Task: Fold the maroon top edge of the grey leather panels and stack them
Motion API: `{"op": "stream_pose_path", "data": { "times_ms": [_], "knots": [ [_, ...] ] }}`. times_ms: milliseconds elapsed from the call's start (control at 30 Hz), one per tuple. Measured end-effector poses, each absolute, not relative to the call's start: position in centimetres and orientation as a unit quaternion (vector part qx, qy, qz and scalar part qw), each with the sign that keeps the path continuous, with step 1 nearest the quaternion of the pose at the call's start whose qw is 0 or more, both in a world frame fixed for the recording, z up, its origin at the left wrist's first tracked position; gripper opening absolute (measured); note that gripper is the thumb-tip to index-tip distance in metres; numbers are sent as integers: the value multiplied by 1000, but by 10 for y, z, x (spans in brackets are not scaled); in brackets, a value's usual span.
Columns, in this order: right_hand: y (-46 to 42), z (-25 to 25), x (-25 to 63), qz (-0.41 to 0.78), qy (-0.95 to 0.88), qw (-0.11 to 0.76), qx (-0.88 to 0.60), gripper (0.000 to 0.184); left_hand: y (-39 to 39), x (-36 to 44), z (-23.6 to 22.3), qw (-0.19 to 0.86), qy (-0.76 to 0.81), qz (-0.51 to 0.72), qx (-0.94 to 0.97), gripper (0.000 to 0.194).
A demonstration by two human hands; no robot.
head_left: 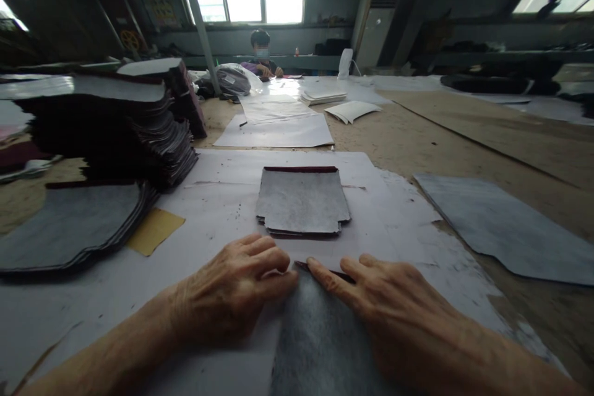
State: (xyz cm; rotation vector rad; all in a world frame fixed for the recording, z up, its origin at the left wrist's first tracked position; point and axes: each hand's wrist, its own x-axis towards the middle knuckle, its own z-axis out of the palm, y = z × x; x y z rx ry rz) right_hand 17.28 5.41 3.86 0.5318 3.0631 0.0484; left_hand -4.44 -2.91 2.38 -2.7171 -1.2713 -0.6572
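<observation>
A grey-backed sheet (320, 334) with a dark edge lies in front of me, running off the bottom of the view. My left hand (241, 284) has its fingers curled, and its thumb tip meets the sheet's far left corner. Across the far edge, my right hand (390, 297) presses with thumb and bent fingers on a narrow dark strip that looks folded over. My right palm covers part of the sheet's right side. Just beyond both hands rests a small stack of grey-backed pieces (304, 201) with notched near corners and a dark red far edge.
White paper (223, 198) covers the work table. To the left stand a tall stack of dark sheets (111, 130), a lower curved stack (78, 216) and a yellow card (156, 232). Another grey sheet (501, 223) lies at right. Beyond the far papers sits a co-worker (260, 65).
</observation>
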Motion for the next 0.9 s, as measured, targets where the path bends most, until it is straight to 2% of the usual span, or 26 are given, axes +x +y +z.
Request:
{"op": "stream_pose_path", "data": {
  "times_ms": [133,367,667,900],
  "knots": [
    [55,40,169,-2,983,42,180,81,-38,-39,24,-18,-432,-187,-882,36],
    [56,47,158,-27,970,130,204,89,-38,-39,23,10,-441,-196,-876,29],
    [54,40,160,28,979,91,179,91,-37,-38,20,13,-449,-208,-869,26],
    [50,47,155,72,971,127,189,87,-36,-40,17,26,-448,-204,-870,28]
  ]
}}
